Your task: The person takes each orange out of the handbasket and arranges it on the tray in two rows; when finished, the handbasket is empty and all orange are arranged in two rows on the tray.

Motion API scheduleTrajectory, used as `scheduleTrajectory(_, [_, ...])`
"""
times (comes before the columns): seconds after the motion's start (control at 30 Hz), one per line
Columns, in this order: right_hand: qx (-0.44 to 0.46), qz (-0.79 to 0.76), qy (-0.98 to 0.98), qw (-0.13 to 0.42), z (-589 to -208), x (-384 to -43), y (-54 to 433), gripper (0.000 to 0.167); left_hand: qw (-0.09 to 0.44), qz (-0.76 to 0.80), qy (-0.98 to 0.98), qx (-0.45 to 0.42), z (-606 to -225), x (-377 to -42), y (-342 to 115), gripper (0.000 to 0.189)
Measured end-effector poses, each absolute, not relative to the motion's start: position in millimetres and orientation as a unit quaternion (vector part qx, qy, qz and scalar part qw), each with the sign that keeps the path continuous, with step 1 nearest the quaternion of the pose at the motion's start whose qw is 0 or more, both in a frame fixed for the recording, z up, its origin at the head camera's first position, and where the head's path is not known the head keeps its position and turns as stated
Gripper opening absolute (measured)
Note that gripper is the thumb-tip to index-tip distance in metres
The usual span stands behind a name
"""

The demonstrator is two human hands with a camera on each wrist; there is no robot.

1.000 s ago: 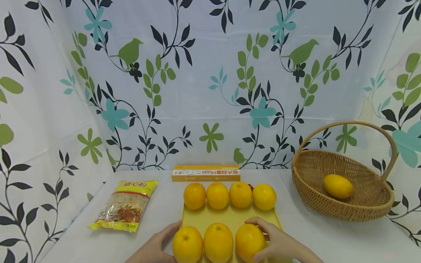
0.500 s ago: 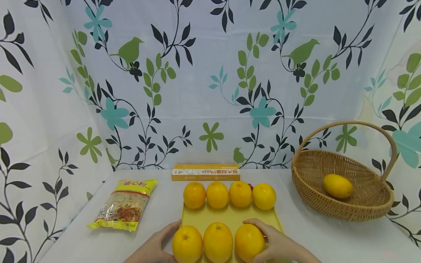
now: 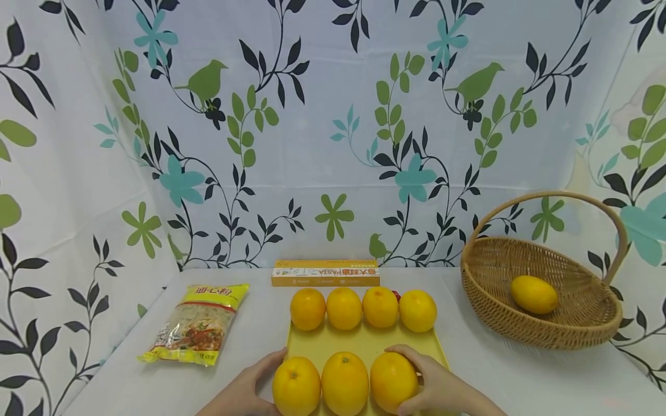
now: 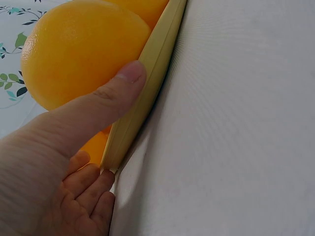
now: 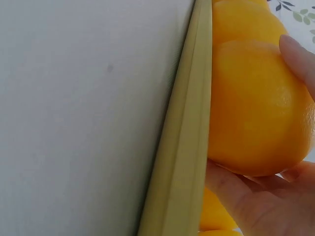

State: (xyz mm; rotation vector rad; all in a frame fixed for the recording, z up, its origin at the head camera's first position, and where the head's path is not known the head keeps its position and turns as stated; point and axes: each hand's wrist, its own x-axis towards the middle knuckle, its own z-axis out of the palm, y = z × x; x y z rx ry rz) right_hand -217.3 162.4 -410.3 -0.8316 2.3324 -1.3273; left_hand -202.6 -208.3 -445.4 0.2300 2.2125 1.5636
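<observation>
A yellow tray [image 3: 359, 345] bears a back row of several oranges [image 3: 344, 309] and a front row of three larger ones. My right hand [image 3: 434, 381] grips the rightmost front orange [image 3: 393, 382], which the right wrist view shows between thumb and fingers beside the tray's rim. That orange sits by the middle one [image 3: 345, 383]. My left hand [image 3: 247, 386] holds the tray's front left corner, next to the left front orange [image 3: 296, 385]. In the left wrist view its thumb [image 4: 129, 78] lies against the rim, and the other fingers touch the tray's end.
A wicker basket [image 3: 541, 335] with one oval yellow fruit [image 3: 534, 294] stands at the right. To the left lies a bag of dry food [image 3: 200, 325]. A pasta box [image 3: 326, 273] sits behind the tray, before a patterned curtain [image 3: 322, 133]. Something small and red peeks out behind the oranges.
The right hand and its orange have shifted very slightly left, toward the middle orange. The left hand stays where it was.
</observation>
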Motion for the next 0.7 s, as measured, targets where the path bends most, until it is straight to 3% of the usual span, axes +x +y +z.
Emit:
scheduleTrajectory(0.4, [-0.282,-0.485,0.809,0.176,-410,-218,162,0.078,0.211,0.557,0.799,0.079,-445,-203,-208,0.095])
scheduleTrajectory(0.7, [-0.337,-0.493,0.791,0.134,-400,-220,173,0.078,0.214,0.558,0.799,0.075,-445,-202,-208,0.095])
